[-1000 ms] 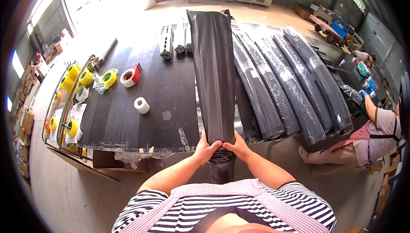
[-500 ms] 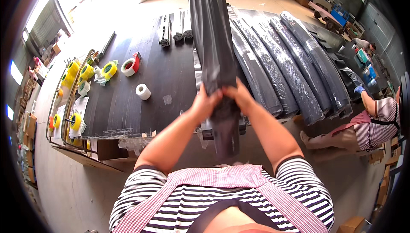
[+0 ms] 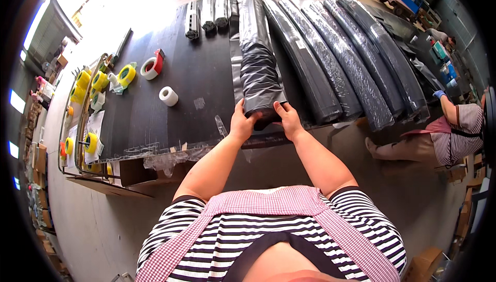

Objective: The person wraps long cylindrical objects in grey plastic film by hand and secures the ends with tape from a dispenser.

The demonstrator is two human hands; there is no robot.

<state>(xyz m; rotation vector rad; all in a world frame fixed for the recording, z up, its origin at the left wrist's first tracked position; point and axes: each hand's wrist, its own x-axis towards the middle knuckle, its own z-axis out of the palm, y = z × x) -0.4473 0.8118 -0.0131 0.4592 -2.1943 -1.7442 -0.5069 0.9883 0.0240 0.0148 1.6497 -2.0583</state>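
Note:
A long roll covered in black plastic film (image 3: 256, 39) lies lengthwise on the dark table, its covering bunched into folds toward the near end. My left hand (image 3: 244, 123) closes around the left side of that near end, and my right hand (image 3: 289, 120) around the right side, thumbs on top. Fingers under the end are partly hidden. Right beside it rests a row of several dark rolls in clear shiny film (image 3: 305, 62). On the left side, a white tape roll (image 3: 168, 96) stands near a red tape dispenser (image 3: 153, 66).
Yellow tape rolls (image 3: 91, 142) sit on a metal rack at the table's left edge. Slim wrapped rolls (image 3: 207, 13) lie at the far side. Loose clear film hangs off the front edge (image 3: 170, 157). Another person (image 3: 449, 132) in a striped top works at the right.
The black-covered roll was raised with its film hanging past the front edge; now it lies on the table with the film crumpled. Both my hands remain at its near end.

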